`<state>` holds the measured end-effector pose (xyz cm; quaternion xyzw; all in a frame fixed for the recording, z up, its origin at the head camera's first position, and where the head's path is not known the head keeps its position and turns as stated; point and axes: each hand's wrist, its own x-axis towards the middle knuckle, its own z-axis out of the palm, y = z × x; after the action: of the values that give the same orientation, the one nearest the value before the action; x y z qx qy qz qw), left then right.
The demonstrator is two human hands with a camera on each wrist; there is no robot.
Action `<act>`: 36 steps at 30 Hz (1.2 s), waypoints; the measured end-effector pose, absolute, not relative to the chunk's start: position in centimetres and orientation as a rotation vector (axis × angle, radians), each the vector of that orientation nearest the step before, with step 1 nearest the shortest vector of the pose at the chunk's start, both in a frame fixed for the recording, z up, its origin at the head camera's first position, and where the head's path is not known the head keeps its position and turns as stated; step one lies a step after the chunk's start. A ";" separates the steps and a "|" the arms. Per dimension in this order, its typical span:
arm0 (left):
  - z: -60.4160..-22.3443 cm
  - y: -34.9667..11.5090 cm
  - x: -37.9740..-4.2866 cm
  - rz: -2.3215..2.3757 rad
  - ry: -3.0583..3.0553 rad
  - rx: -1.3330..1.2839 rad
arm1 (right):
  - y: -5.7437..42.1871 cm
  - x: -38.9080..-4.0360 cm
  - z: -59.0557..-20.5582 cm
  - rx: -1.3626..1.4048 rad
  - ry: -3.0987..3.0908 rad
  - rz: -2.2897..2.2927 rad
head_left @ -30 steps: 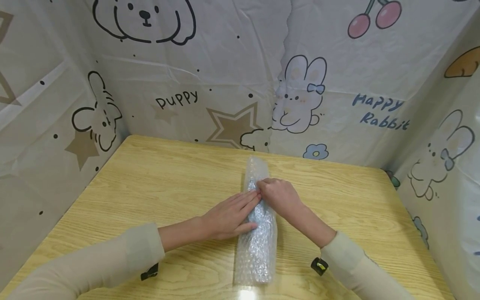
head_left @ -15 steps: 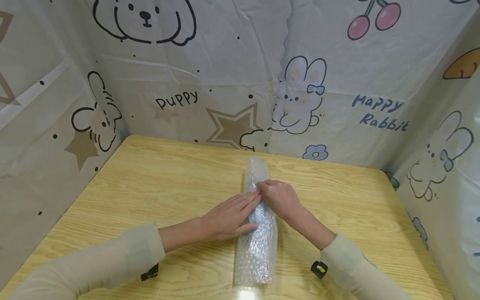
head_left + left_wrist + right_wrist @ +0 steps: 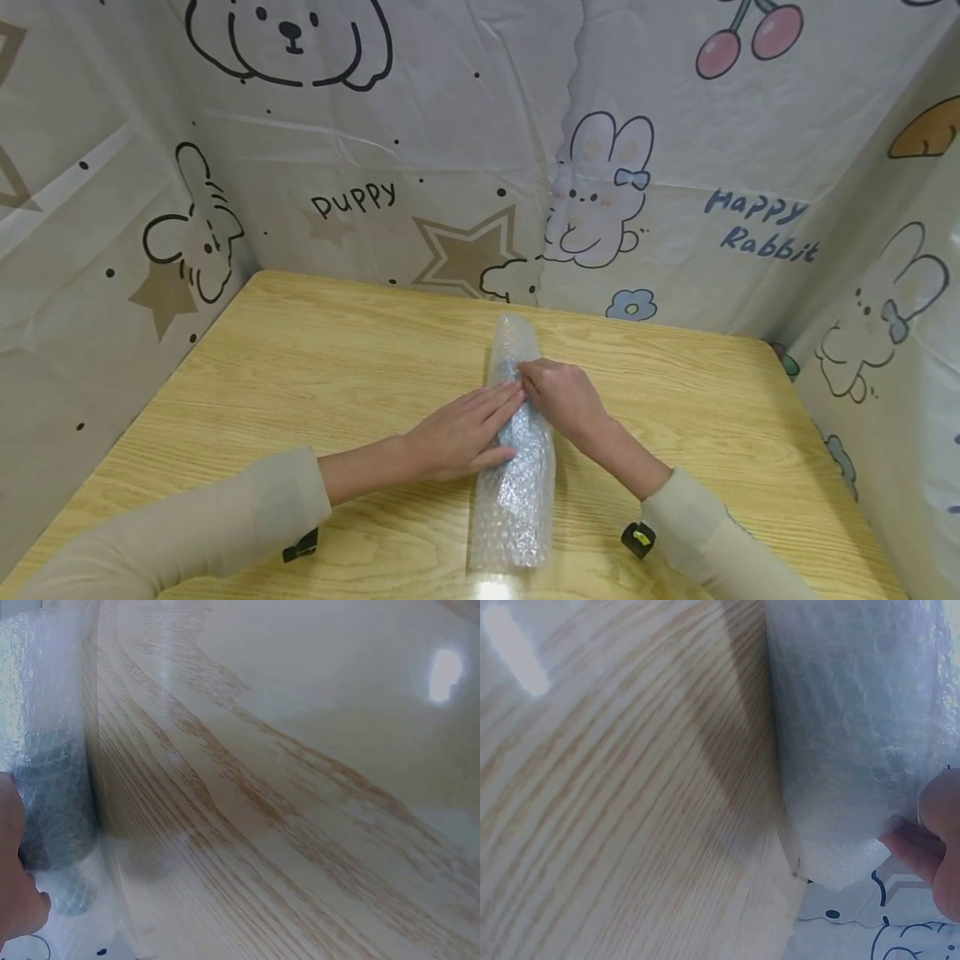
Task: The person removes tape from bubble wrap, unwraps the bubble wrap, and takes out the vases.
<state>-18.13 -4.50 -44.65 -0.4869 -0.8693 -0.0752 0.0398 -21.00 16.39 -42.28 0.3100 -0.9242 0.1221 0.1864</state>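
A long roll of clear bubble wrap (image 3: 517,508) lies on the table, pointing away from me. Inside it, in the left wrist view, shows a dark grey-green cylindrical thing (image 3: 56,802) with a narrower end, blurred by the wrap. My left hand (image 3: 461,433) rests on the roll from the left, its fingers straight across the top and the thumb apart. My right hand (image 3: 562,396) is curled at the upper right of the roll and pinches the wrap close to the left fingertips. In the right wrist view, its fingers (image 3: 915,851) are against the wrap's side.
The roll lies on a light wood-grain table (image 3: 315,350). A pale printed cloth (image 3: 360,142) with cartoon animals stands around the back and both sides. Black straps (image 3: 639,537) hang by the sleeve cuffs.
Almost nothing differs. The right hand has shifted very slightly at the wrap; the left hand and the roll stay in place.
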 end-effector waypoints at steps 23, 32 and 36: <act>-44.5 -4.6 -18.0 -0.224 -2.670 -1.494 | 17.0 -21.3 -42.4 0.678 -2.583 0.452; -44.7 -4.7 -18.1 -0.239 -2.642 -1.497 | 17.6 -21.3 -42.0 0.668 -2.575 0.430; -44.8 -4.7 -18.1 -0.240 -2.635 -1.493 | 18.2 -21.1 -41.9 0.643 -2.571 0.410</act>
<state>-18.09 -4.71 -44.76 -0.4907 -0.8662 -0.0789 0.0516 -21.11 18.21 -41.91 0.2335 -0.9334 0.1490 0.2281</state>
